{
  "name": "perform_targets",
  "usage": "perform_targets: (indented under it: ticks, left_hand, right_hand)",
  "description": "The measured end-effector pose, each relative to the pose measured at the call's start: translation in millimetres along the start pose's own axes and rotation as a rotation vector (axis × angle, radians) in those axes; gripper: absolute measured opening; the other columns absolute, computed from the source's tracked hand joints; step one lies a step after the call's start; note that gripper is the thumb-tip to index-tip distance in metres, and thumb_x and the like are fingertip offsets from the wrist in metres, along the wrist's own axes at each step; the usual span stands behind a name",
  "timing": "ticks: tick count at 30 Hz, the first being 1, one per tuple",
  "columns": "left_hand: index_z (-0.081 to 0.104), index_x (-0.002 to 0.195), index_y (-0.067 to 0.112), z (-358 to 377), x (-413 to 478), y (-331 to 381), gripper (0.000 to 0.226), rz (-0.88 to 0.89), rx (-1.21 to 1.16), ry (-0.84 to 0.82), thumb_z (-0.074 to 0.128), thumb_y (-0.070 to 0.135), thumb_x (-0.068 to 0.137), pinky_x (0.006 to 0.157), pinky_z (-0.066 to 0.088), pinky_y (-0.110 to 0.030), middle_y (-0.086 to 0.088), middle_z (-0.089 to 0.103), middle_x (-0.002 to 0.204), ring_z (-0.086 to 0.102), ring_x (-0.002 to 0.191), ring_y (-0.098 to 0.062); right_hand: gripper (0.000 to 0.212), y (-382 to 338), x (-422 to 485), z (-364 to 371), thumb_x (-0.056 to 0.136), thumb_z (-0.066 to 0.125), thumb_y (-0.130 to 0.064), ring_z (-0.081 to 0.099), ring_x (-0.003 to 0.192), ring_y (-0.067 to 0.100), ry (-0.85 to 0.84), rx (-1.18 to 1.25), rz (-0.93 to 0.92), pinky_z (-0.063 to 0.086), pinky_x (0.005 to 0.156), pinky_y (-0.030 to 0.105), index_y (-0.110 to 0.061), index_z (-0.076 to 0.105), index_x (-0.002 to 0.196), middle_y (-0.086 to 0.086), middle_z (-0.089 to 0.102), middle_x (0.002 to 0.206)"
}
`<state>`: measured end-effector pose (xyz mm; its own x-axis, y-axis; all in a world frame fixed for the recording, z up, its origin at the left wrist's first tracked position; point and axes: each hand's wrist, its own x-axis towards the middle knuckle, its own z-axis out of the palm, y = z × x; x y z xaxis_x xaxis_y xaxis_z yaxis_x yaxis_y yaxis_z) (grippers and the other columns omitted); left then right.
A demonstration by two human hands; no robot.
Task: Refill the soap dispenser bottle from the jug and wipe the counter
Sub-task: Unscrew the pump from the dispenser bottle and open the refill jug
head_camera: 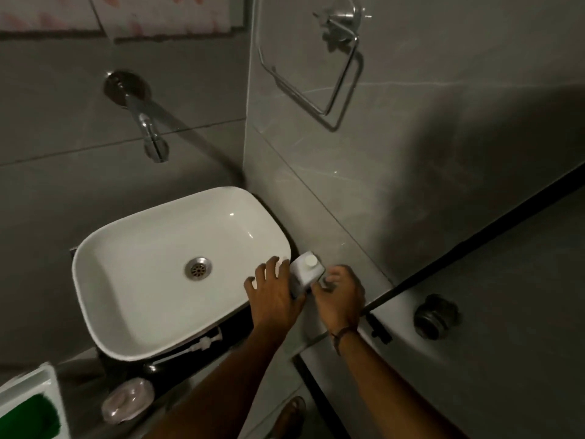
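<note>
Both forearms are seen bare, unsleeved; a thin dark cord bracelet is worn on the right wrist, lower centre-right of the frame.

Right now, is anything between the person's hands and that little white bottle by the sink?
Nothing visible. The white bottle stands on the counter right of the sink. The left hand is against its left side and the right hand at its right, with no object in between.

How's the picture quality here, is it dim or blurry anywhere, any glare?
Head view: dim overall, wide-angle bending of the wall lines; both hands, left hand and right hand, are motion-blurred around the white bottle; small glare spots on the basin; the tap casts a long shadow.
</note>
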<state>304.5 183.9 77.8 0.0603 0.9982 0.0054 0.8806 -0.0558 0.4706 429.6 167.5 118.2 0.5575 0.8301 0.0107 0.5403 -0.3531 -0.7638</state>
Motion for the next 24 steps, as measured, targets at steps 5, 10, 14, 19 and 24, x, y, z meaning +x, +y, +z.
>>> perform_targets:
  ticks: [5,10,14,19,24]
  left_hand:
    - [0.047,0.151,0.025,19.9,35.4,16.3,0.088,-0.046,0.058,-0.049,0.066,0.072,0.079,0.116,0.026,-0.059,-0.008,0.039,0.163,0.034,0.149,-0.035]
    - [0.062,0.135,0.027,32.3,42.6,19.0,0.068,-0.070,0.015,-0.017,0.066,0.065,0.078,0.115,0.027,-0.062,-0.008,0.045,0.158,0.038,0.146,-0.036]
    - [0.073,0.119,0.024,29.6,42.9,21.4,0.070,-0.063,-0.044,0.068,0.041,0.068,0.074,0.111,0.031,-0.060,-0.007,0.058,0.145,0.048,0.137,-0.036]
    - [0.077,0.111,0.019,14.3,34.1,23.0,0.065,-0.011,-0.182,0.150,0.056,0.069,0.073,0.104,0.042,-0.053,-0.006,0.071,0.128,0.062,0.121,-0.034]
    - [0.067,0.121,0.014,-25.5,5.4,27.6,0.076,-0.142,-0.745,0.095,0.079,0.064,0.066,0.089,0.063,-0.043,-0.003,0.077,0.111,0.073,0.096,-0.019]
  right_hand:
    - [0.033,-3.7,16.4,7.2,0.078,0.086,-0.017,0.070,0.098,0.016,-0.056,-0.094,-0.048,0.051,0.066,0.013,-0.020,0.068,0.105,-0.002,0.074,0.108]
    - [0.034,-0.2,24.6,15.9,0.081,0.083,-0.018,0.070,0.108,0.021,-0.097,-0.127,-0.064,0.065,0.083,0.038,-0.020,0.067,0.111,0.001,0.073,0.116]
    - [0.034,0.1,27.5,17.3,0.081,0.084,-0.021,0.069,0.110,0.017,-0.092,-0.143,-0.110,0.063,0.086,0.031,-0.024,0.068,0.111,-0.003,0.073,0.117]
    - [0.034,-11.5,30.1,4.8,0.080,0.086,-0.034,0.067,0.101,0.010,-0.065,-0.123,-0.219,0.061,0.088,0.029,-0.024,0.072,0.110,-0.005,0.075,0.111]
    - [0.038,-47.7,31.6,-23.8,0.074,0.084,-0.056,0.069,0.083,0.012,-0.175,-0.274,-0.324,0.061,0.071,0.027,-0.025,0.077,0.097,-0.005,0.077,0.095]
